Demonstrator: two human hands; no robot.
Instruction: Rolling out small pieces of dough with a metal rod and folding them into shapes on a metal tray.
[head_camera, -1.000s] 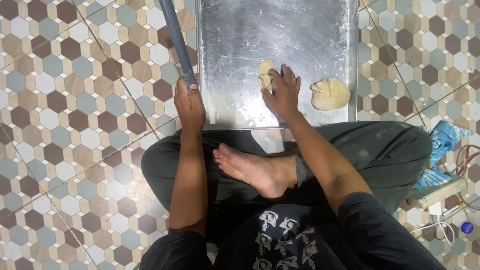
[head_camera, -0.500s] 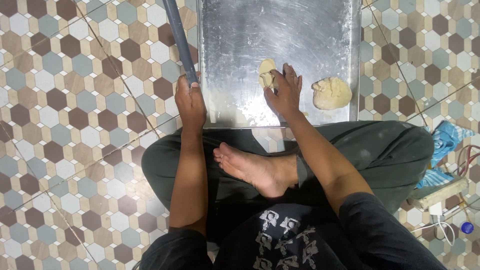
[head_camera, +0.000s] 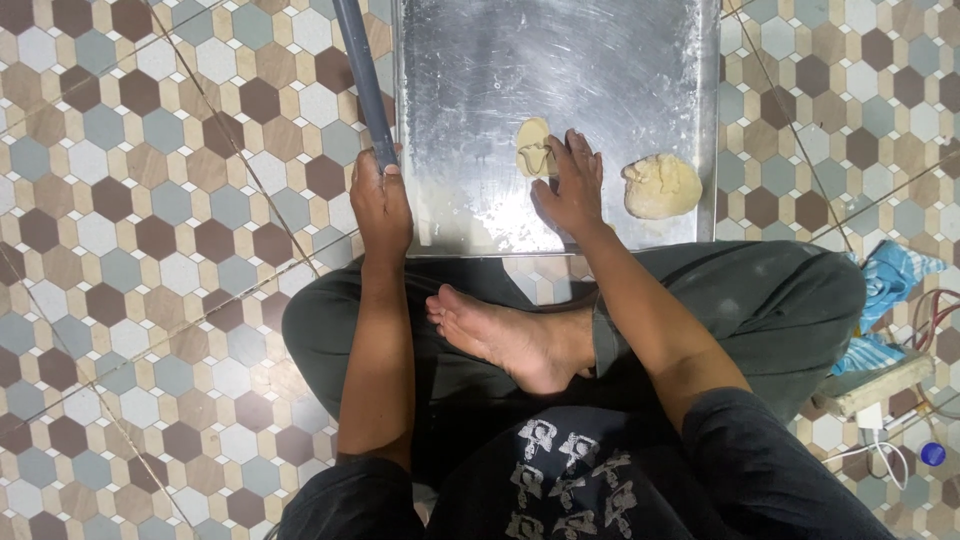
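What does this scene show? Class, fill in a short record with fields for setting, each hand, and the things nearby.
Setting: person seated cross-legged on a hexagon-tiled floor, metal tray in front
Left hand: gripping a grey rod beside the tray
Right hand: flat on the tray, fingers touching a small dough piece
Nearby: larger dough lump on the tray, right of the hand
Floor at right: blue cloth, cables
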